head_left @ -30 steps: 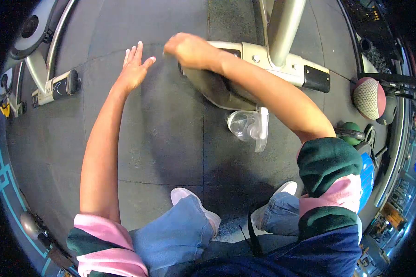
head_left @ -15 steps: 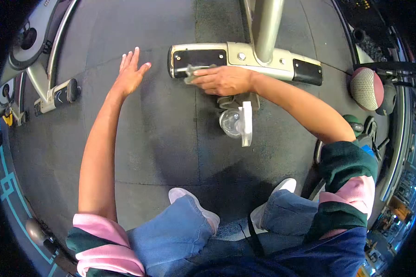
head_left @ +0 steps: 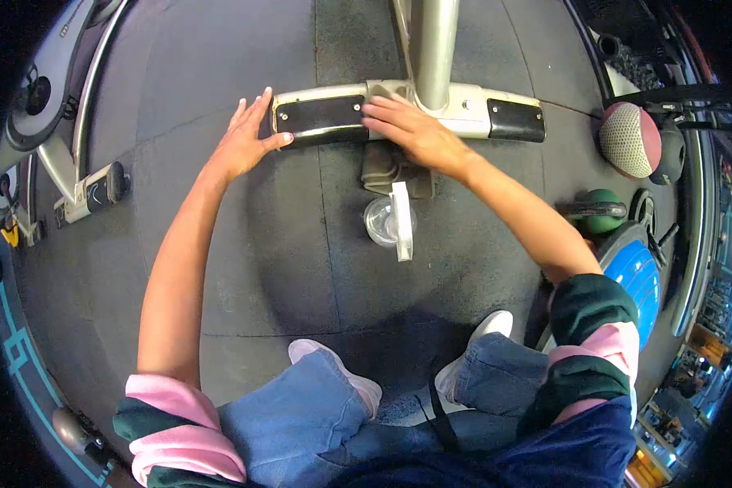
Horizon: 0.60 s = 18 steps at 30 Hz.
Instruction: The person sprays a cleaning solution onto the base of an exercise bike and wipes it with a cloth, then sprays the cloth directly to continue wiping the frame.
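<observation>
A silver base bar with black end pads lies crosswise on the floor under a silver post. My left hand is at the bar's left end, its fingers stretched and its thumb spread over the edge of the black pad. My right hand lies over the bar's middle near the post, its fingers slightly blurred. Beneath its fingertips shows part of a greyish cloth; the rest is hidden. Closer to me, a clear round plastic container with a white flat piece rests on the floor.
A grey-brown part sits just below the bar. To the right are a pink-and-grey ball, a green weight and a blue dome. An exercise bike's foot stands at the left, on dark floor mats.
My right hand has slid right along the bar with the cloth, from the left pad to the middle. My left hand has come over to the bar's left end. The view has shifted slightly.
</observation>
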### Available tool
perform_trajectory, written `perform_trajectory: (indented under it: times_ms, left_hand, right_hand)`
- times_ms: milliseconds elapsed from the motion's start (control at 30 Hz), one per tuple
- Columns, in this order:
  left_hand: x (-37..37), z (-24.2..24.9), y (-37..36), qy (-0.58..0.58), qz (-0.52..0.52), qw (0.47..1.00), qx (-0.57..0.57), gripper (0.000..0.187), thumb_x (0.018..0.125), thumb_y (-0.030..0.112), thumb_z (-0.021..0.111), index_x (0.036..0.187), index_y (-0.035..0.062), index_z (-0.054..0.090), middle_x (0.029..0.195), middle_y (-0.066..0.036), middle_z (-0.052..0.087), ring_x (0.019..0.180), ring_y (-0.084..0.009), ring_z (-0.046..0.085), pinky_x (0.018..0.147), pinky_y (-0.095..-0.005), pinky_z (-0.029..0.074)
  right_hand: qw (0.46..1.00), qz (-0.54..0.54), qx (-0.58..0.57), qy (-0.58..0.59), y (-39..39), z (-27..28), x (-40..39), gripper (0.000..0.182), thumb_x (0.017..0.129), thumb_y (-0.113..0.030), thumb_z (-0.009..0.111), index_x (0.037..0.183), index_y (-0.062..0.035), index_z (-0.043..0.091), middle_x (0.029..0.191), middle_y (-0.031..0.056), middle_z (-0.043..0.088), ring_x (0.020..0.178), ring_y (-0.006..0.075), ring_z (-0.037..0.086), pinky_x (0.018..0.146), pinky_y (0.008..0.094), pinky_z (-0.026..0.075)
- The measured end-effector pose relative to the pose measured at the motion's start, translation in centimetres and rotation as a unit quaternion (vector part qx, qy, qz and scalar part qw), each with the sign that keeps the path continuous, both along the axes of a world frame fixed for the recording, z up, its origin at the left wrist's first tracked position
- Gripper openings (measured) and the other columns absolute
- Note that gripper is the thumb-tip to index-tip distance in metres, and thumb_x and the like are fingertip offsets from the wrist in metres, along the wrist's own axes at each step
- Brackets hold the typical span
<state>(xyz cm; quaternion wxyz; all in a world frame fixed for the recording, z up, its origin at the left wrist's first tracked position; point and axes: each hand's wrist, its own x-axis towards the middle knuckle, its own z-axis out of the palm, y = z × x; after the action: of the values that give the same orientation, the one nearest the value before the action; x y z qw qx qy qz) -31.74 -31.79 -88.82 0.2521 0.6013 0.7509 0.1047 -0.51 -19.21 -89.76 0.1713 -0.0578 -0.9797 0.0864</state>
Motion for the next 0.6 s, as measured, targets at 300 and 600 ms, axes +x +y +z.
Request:
perform_trajectory:
  times_ms: [300,600]
  left_hand:
    - [0.6,0.8,0.0,-0.019,0.022,0.999,-0.033,0.094,0.079,0.05,0.07,0.152,0.0193,0.02,0.153,-0.008,0.032,0.145,-0.0374,0.012,0.116,-0.0478,0.019]
    - [0.4,1.4,0.4,-0.013,0.027,0.999,-0.043,0.095,0.077,0.051,0.072,0.152,0.0205,0.023,0.154,-0.014,0.028,0.146,-0.0355,0.008,0.117,-0.0464,0.015]
  right_hand:
    - [0.987,-0.096,-0.121,0.055,-0.4,-0.7,-10.9,0.046,0.081,0.0,0.051,0.126,-0.0039,0.056,0.132,0.0131,0.054,0.127,0.0302,0.047,0.113,0.0414,0.032]
    - [0.992,-0.114,-0.04,0.024,-0.1,-1.8,7.0,0.048,0.086,-0.005,0.048,0.133,-0.0129,0.051,0.141,0.0051,0.048,0.135,0.0253,0.04,0.114,0.036,0.032]
